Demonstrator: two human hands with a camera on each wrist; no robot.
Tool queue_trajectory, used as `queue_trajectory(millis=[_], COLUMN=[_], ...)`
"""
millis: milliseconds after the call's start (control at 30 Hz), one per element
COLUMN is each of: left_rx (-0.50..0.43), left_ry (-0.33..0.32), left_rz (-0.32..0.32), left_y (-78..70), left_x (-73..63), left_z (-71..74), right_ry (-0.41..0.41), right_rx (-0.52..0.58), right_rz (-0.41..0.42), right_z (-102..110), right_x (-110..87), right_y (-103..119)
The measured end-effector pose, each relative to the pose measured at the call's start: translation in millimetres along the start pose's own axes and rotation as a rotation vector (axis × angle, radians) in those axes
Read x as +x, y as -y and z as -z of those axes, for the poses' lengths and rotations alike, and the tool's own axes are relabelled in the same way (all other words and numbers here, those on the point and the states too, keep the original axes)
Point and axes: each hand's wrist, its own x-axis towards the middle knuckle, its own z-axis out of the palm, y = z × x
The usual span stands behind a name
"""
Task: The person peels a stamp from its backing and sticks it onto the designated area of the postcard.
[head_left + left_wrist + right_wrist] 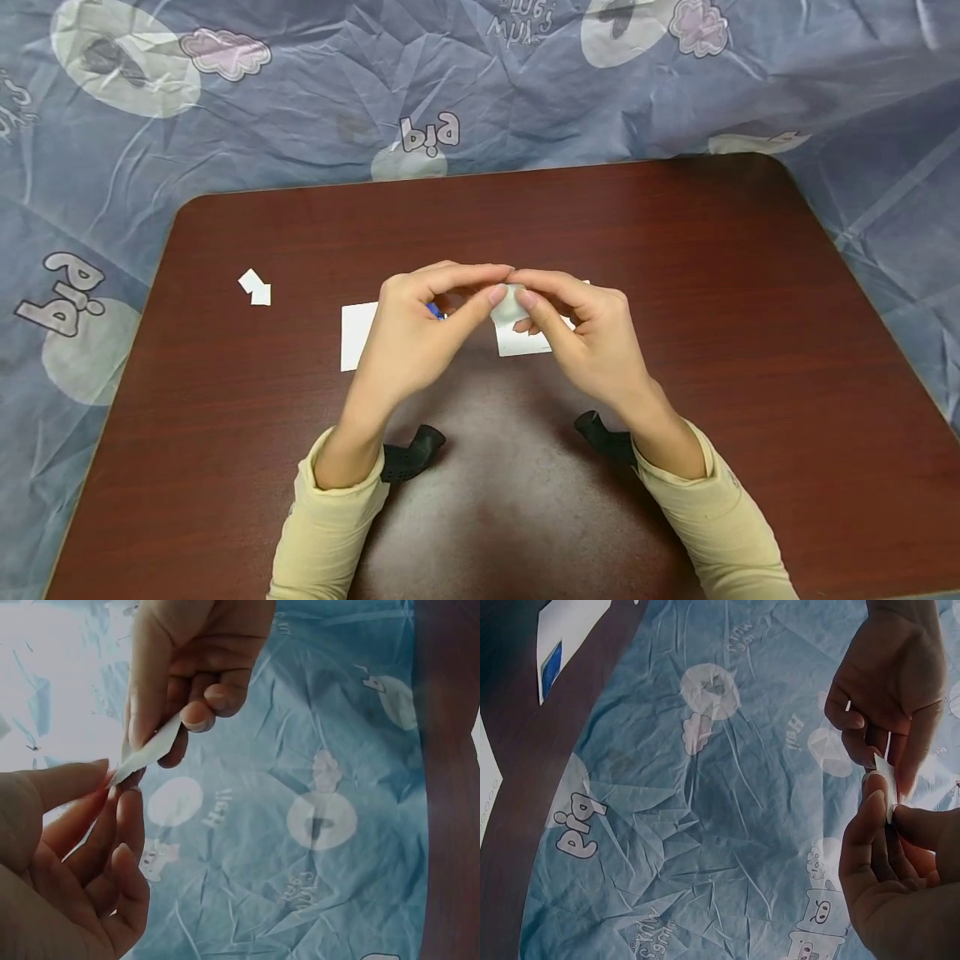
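Observation:
Raised over the table, my left hand [408, 333] and right hand [596, 337] meet at the fingertips. Between them is a small pale piece of paper [507, 308], pinched by thumb and forefinger on each side. The left wrist view shows this paper piece [156, 748] slanting from the left hand's fingertips up to the right hand. Seen from the right wrist, the paper [887, 784] is nearly edge-on and the fingers cover part of it. Below the hands lie a white sheet [357, 337] on the left and another white sheet [521, 342] on the right, both partly hidden.
Two small white paper scraps [255, 287] lie on the left of the dark red-brown table [750, 350]. A blue patch [551, 669] shows on one white sheet. Black wrist mounts [412, 454] jut from the sleeves. Blue printed cloth [300, 125] hangs behind the table.

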Motion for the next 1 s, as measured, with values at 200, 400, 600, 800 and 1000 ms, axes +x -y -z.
queue_trajectory(millis=[200, 400, 600, 800, 1000], left_rx=[-0.048, -0.134, -0.176, -0.171, -0.225], left_ry=[-0.093, -0.205, -0.208, -0.219, -0.223], left_rz=[-0.062, -0.084, -0.107, -0.134, -0.099], left_y=[3.2, 4.4, 5.6, 5.9, 5.4], left_x=[2.0, 2.9, 2.5, 2.0, 1.9], left_z=[-5.2, -10.7, -19.2, -23.0, -23.8], right_ry=[-0.013, -0.067, -0.132, -0.161, -0.177], right_rx=[0.14, 0.257, 0.252, 0.183, 0.107], right_rz=[-0.058, -0.161, -0.175, -0.12, -0.047], right_z=[-0.3, -1.3, -0.4, 0.6, 0.4], right_x=[-0.8, -1.3, -1.0, -1.0, -1.0], right_y=[2.4, 3.6, 4.4, 3.0, 0.8])
